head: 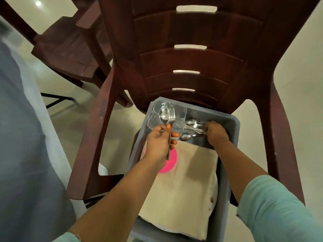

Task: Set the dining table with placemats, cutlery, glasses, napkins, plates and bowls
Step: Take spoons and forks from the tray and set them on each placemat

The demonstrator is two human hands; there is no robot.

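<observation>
A grey plastic bin [235, 127] sits on the seat of a dark red plastic chair [192, 58]. My left hand [160, 140] grips a steel spoon [164, 113] and a fork [171, 116] together, bowl and tines pointing up above the bin. My right hand [215, 131] reaches into the bin's far right corner, fingers curled onto the handles of loose spoons [191, 121] lying there. Clear glasses [180, 112] lie in the bin's far left part. A folded beige napkin cloth [185, 187] covers a white plate [215, 194], with a pink round item [172, 158] beside it.
A table under a grey-blue cloth [26, 145] runs along the left edge. A second dark red chair [70, 49] stands at the upper left on the pale tiled floor [297, 67]. Black folding table legs [56, 98] show beneath the cloth.
</observation>
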